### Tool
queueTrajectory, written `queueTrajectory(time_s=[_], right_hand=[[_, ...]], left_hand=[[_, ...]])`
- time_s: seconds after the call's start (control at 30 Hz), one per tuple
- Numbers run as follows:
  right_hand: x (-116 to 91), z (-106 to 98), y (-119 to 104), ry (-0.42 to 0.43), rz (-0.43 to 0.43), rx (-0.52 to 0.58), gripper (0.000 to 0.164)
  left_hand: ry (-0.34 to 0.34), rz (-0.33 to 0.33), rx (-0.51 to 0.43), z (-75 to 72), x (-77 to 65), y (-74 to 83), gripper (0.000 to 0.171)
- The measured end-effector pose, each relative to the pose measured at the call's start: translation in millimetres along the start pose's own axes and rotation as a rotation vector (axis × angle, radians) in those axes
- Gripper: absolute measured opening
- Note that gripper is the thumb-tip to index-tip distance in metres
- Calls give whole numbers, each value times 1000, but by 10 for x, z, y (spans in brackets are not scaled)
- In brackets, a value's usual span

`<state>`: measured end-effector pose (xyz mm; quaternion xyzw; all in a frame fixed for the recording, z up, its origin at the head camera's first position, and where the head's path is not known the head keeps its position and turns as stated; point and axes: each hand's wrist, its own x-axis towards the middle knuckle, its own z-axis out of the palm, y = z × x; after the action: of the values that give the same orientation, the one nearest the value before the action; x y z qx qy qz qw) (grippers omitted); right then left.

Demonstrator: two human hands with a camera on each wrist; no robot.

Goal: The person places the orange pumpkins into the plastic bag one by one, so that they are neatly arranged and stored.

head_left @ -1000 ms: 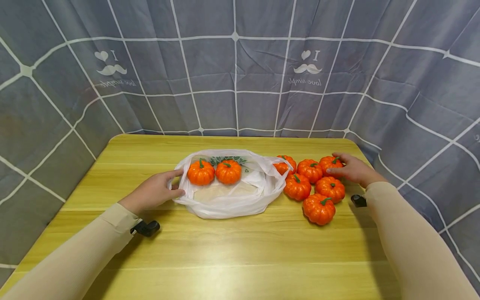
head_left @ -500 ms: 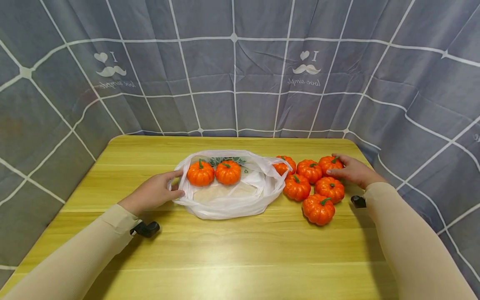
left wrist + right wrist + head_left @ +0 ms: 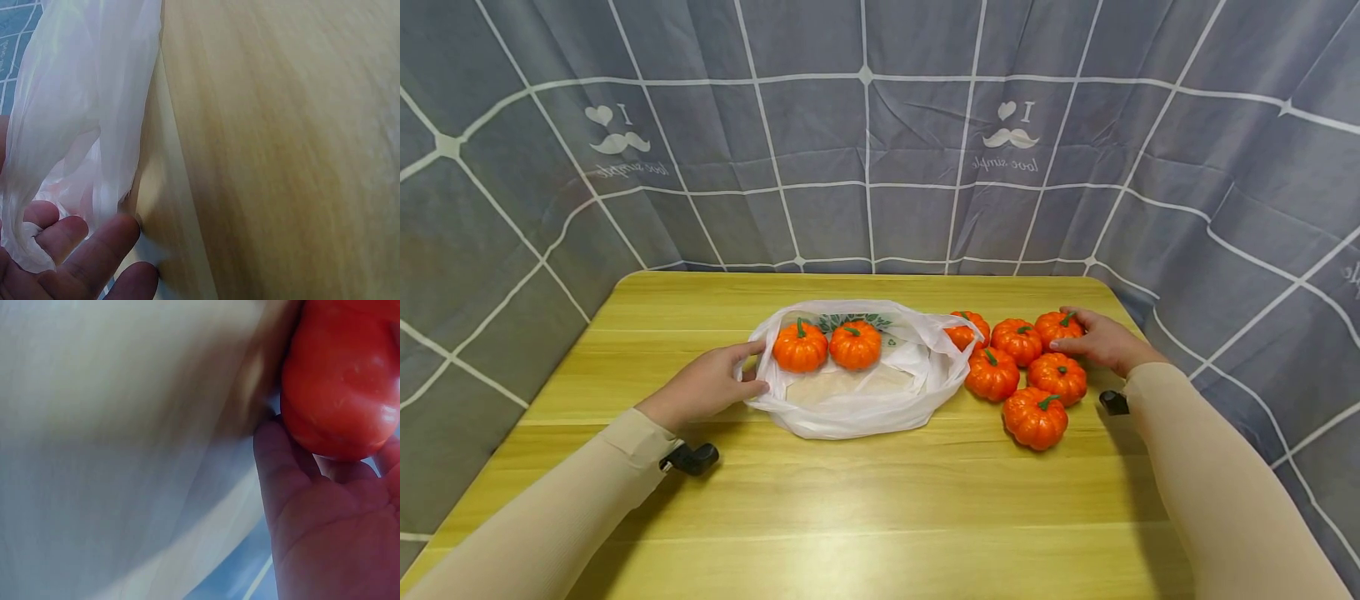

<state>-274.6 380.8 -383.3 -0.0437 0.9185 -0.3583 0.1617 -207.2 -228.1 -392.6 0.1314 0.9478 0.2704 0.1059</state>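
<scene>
A white plastic bag point(image 3: 850, 421) lies on the table with its mouth spread open. Inside it sit two small orange pumpkins, a left one point(image 3: 801, 348) and a right one point(image 3: 855, 346), both with green stems. My left hand point(image 3: 703, 387) holds the bag's left edge; the left wrist view shows white plastic point(image 3: 75, 81) looped among curled fingers point(image 3: 103, 250). At the far right, my right hand point(image 3: 1108, 340) grips the rearmost pumpkin point(image 3: 1058, 328) of a cluster, thumb on its near side. Up close in the right wrist view, fingers wrap around that orange pumpkin point(image 3: 344, 387).
Several other pumpkins crowd right of the bag, the nearest one point(image 3: 1035, 419) toward the front. One pumpkin point(image 3: 967, 329) is partly covered by the bag's right handle. The wooden table point(image 3: 850, 517) ends at a grey checked curtain point(image 3: 820, 150) behind and at the sides.
</scene>
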Motion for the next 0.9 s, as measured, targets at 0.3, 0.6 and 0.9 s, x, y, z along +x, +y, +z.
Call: queueTrajectory(time_s=[0.3, 0.6, 0.9], right_hand=[[19, -16, 18, -8, 13, -4, 92], [0, -13, 8, -5, 19, -2, 91], [14, -19, 26, -6, 17, 10, 91]], left_hand=[[10, 11, -2, -6, -15, -2, 78], [1, 25, -8, -18, -18, 22, 79], [-5, 12, -9, -32, -29, 30, 80]])
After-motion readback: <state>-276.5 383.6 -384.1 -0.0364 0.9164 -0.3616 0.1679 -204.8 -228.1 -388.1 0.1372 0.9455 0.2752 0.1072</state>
